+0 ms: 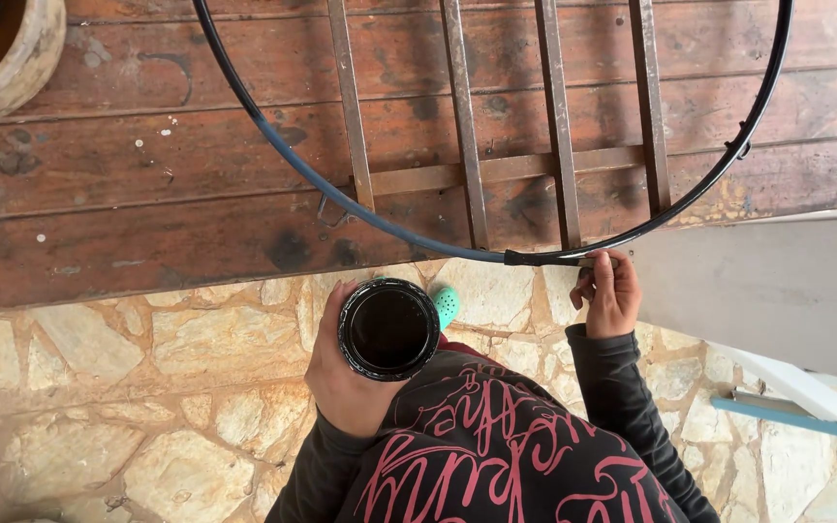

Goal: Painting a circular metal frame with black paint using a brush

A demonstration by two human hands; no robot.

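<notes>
The black round can (388, 328) sits upright in my left hand (346, 373), fingers wrapped closed around its wall, mouth open to the camera and showing a dark liquid inside; it is held low and near, just in front of my chest, above the stone paving (147, 387). My right hand (608, 295) is closed in a pinch at the near edge of the black hoop (554, 257), fingertips touching the rim where a short thicker section shows; I cannot tell whether a small tool is held in that pinch. The hoop curves away to the far left and far right, part of its left arc showing blue, and it frames a set of rusty upright bars (464, 126) joined by one crossbar. This metal frame lies against a worn, stained wooden board surface (147, 155). A green shoe tip (447, 303) shows just right of the can. At far left stands the rim of a pale pot (21, 58); at near right, a pale panel (758, 291) and a light blue bar (787, 415). Judgement: the can should be kept level and close to the work point, and the right hand steadied on the rim, so that nothing drips onto the stone.
</notes>
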